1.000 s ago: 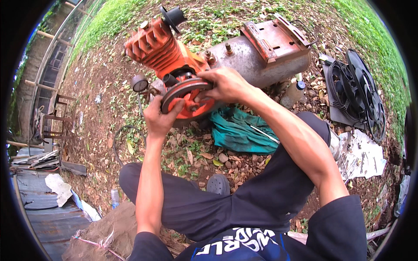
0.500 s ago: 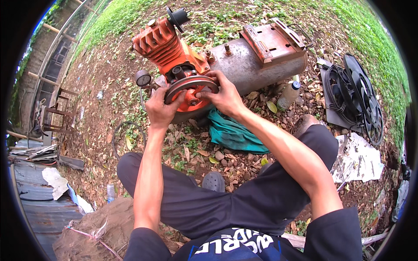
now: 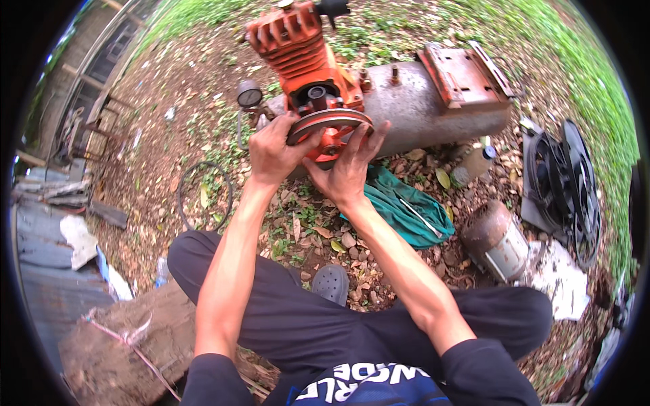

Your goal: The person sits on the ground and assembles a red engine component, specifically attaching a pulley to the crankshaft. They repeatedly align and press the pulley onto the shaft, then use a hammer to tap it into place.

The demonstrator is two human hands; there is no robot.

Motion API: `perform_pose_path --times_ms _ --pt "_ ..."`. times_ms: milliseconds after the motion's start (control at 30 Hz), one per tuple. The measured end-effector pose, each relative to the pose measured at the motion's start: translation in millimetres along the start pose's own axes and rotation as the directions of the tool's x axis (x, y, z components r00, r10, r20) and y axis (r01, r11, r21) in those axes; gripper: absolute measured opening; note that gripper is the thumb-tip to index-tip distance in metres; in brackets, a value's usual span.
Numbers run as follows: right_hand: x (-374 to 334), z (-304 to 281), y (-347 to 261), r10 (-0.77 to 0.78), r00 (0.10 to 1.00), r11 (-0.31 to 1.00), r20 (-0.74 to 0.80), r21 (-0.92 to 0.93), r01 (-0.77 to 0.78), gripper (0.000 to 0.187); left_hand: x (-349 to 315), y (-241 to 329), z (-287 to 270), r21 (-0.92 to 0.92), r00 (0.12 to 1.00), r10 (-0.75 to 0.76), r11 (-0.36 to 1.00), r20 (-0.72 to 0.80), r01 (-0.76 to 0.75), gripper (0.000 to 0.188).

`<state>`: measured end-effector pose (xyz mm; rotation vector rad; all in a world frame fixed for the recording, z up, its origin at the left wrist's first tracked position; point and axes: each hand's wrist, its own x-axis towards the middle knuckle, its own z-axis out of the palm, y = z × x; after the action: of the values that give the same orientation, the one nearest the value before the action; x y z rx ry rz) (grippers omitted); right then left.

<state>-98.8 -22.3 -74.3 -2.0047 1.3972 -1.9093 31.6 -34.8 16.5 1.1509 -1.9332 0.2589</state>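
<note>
An orange compressor pump (image 3: pixel 301 61) with cooling fins stands on a grey, rusty air tank (image 3: pixel 406 125). At its front is an orange pulley wheel (image 3: pixel 328 120) with a dark grooved rim. My left hand (image 3: pixel 274 152) is closed on the wheel's left edge, thumb across the front. Spread fingers of my right hand (image 3: pixel 345 172) reach over the wheel's lower right, in front of the rim and near the hub; the fingertips are slightly blurred. A pressure gauge (image 3: pixel 250 93) sits just left of the pump.
A green cloth (image 3: pixel 409 210) lies below the tank, beside a capped bottle (image 3: pixel 474 166) and a rusty electric motor (image 3: pixel 497 242). Black fan parts (image 3: pixel 565 183) lie at right. On the left are a belt-like black loop (image 3: pixel 181 196), a wooden log (image 3: pixel 128 338) and corrugated metal sheets (image 3: pixel 51 271).
My right hand's fingers have come off their grip on the rim and spread over the wheel's front. The view has shifted, and the motor by my right knee now shows fully.
</note>
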Motion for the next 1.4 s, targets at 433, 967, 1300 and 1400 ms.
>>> perform_pose_path --times_ms 433,967,1300,1400 --pt "0.5 3.3 -57.1 0.447 0.894 0.854 -0.002 0.297 -0.427 0.079 19.2 19.5 -13.8 0.302 0.979 0.05 0.947 0.199 -0.11 0.042" --pt "19.8 9.4 -25.7 0.51 0.86 0.803 0.007 0.354 -0.479 0.049 22.3 34.9 2.3 0.144 0.986 0.107 0.982 0.129 -0.125 0.033" --pt "23.6 27.7 -26.7 0.683 0.729 0.606 -0.052 0.597 -0.525 0.05 48.2 5.4 -10.2 -0.073 0.99 0.138 0.988 0.034 -0.135 0.034" --pt "19.2 26.4 -29.4 0.727 0.684 0.486 0.054 0.664 -0.569 0.062 68.5 -33.4 2.9 -0.33 0.879 -0.222 0.941 -0.423 0.079 0.028"
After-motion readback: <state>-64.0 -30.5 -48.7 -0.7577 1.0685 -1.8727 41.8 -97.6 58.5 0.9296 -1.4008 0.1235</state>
